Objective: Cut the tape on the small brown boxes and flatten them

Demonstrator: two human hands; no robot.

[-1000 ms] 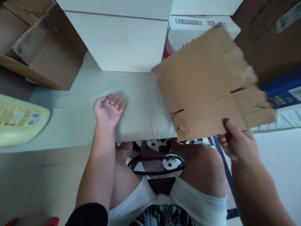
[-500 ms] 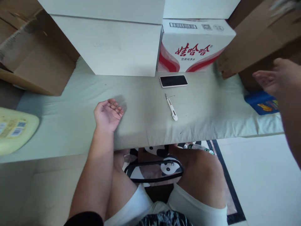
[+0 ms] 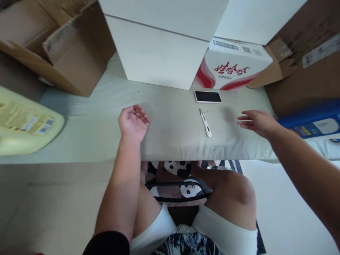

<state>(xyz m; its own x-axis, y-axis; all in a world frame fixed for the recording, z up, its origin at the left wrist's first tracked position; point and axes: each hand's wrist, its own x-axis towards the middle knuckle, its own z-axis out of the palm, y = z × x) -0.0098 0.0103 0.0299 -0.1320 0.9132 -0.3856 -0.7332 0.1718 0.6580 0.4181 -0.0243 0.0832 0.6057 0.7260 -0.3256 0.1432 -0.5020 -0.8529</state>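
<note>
My left hand (image 3: 134, 123) rests palm up on the pale cloth-covered surface (image 3: 170, 131). Its fingers are loosely curled, and the palm holds nothing. My right hand (image 3: 256, 122) hovers above the cloth on the right, fingers stretched out and nothing in them. Between the two hands lies a white utility knife (image 3: 205, 124), its blade end pointing away from me. A short thin thread or wire shows beside its tip. Just beyond the knife is a phone (image 3: 208, 96) with a dark screen, lying flat.
White boxes (image 3: 159, 53) and a red-and-white water carton (image 3: 236, 65) stand at the back. An opened cardboard box (image 3: 79, 60) is at left, near a pale yellow bottle (image 3: 50, 124). Rightward are brown cartons (image 3: 300, 81) and a blue package (image 3: 313, 122).
My right hand has come in from the far right toward the knife, lower over the cloth. My left hand keeps its pose. The view has turned slightly.
</note>
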